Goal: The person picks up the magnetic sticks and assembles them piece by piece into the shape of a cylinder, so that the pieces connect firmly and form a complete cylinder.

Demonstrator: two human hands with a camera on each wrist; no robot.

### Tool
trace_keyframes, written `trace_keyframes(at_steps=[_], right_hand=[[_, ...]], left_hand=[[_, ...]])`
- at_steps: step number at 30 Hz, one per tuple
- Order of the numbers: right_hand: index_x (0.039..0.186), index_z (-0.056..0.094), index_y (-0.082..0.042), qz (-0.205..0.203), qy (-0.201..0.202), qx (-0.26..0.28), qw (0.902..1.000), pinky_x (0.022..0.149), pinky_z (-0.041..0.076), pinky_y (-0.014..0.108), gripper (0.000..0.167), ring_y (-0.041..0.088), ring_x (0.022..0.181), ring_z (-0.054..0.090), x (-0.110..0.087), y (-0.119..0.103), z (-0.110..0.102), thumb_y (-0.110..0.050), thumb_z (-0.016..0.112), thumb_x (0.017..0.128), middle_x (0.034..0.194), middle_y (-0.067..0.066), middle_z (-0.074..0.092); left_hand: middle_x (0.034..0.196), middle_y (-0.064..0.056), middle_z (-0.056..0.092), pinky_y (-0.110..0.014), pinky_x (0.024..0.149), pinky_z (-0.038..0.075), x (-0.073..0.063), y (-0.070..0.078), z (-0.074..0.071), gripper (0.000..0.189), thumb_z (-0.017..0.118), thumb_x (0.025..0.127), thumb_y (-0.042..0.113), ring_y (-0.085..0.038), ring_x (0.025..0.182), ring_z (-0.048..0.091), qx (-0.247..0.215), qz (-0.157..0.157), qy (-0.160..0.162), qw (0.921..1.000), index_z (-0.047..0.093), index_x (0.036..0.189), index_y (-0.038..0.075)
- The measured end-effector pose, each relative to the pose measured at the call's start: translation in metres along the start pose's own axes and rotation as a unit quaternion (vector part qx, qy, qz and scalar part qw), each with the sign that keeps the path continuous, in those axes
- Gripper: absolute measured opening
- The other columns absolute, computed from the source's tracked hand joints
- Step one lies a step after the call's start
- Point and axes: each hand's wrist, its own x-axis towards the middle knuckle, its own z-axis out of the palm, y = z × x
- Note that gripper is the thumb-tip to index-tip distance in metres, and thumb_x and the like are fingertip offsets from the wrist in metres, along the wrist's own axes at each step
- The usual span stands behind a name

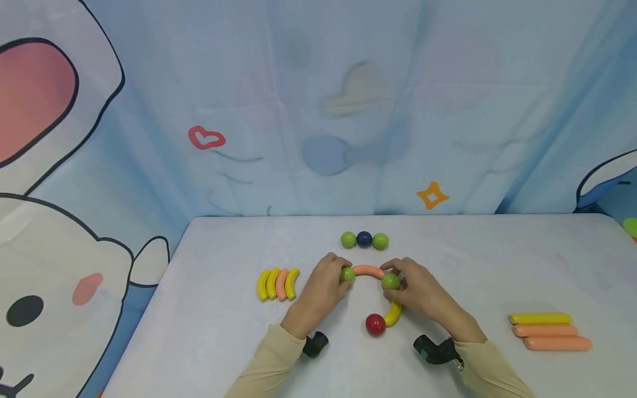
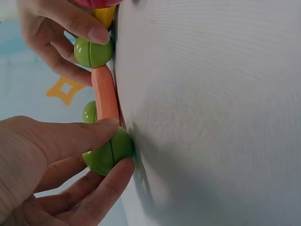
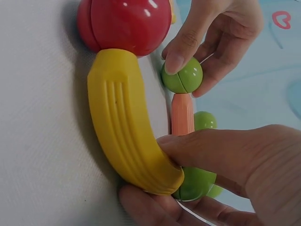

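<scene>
My left hand (image 1: 320, 290) pinches a green ball (image 2: 112, 151) between thumb and fingers. A curved orange stick (image 1: 368, 270) runs from that ball to another green ball (image 1: 390, 281), which my right hand (image 1: 423, 290) holds. From this second ball a curved yellow stick (image 3: 124, 122) leads down to a red ball (image 1: 375, 324), so the pieces form an open arc on the table. In the right wrist view, the right thumb lies over the joint of the yellow stick and the green ball, its tip against the stick.
Behind the arc stand two green balls (image 1: 348, 239) with a dark blue ball (image 1: 364, 239) between them. Several curved yellow and orange sticks (image 1: 281, 284) lie side by side on the left. Straight yellow and orange sticks (image 1: 547, 330) lie on the right of the white table (image 1: 199, 354).
</scene>
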Motion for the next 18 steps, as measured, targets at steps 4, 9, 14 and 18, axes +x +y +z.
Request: trace_keyframes(at_steps=[4, 9, 14, 18], right_hand=[[0.128, 0.064, 0.005, -0.002, 0.000, 0.003, 1.0000, 0.072, 0.058, 0.033, 0.048, 0.023, 0.085, 0.057, -0.001, 0.001, 0.000, -0.003, 0.085, 0.085, 0.108, 0.016, 0.061], [0.128, 0.064, 0.004, -0.014, 0.005, 0.003, 0.9999, 0.072, 0.056, 0.031, 0.047, 0.023, 0.085, 0.057, -0.003, 0.004, -0.001, -0.004, 0.084, 0.086, 0.109, 0.016, 0.061], [0.128, 0.064, 0.004, -0.016, 0.010, 0.000, 0.9998, 0.070, 0.055, 0.029, 0.047, 0.023, 0.083, 0.056, -0.003, 0.007, 0.000, -0.005, 0.084, 0.086, 0.107, 0.016, 0.061], [0.129, 0.063, 0.004, -0.011, 0.006, 0.000, 0.9999, 0.071, 0.055, 0.030, 0.049, 0.023, 0.084, 0.055, -0.003, 0.007, 0.001, -0.006, 0.085, 0.087, 0.109, 0.016, 0.060]], left_hand=[[0.114, -0.010, 0.063, -0.028, 0.085, 0.056, -0.005, -0.001, -0.002, 0.036, 0.082, 0.092, 0.011, -0.016, 0.092, 0.059, 0.005, -0.014, 0.003, 0.9999, 0.070, 0.125, 0.002], [0.125, -0.013, 0.062, -0.036, 0.091, 0.058, -0.014, -0.009, -0.014, 0.044, 0.084, 0.092, 0.021, -0.024, 0.104, 0.063, 0.025, -0.039, 0.023, 0.9986, 0.068, 0.130, 0.007], [0.124, -0.018, 0.059, -0.040, 0.089, 0.057, -0.025, -0.021, -0.029, 0.039, 0.081, 0.094, 0.016, -0.030, 0.107, 0.060, 0.050, -0.072, 0.054, 0.9947, 0.068, 0.128, 0.002], [0.116, -0.019, 0.061, -0.040, 0.079, 0.056, -0.032, -0.029, -0.034, 0.031, 0.080, 0.092, 0.007, -0.031, 0.099, 0.059, 0.085, -0.097, 0.074, 0.9889, 0.069, 0.120, -0.002]])
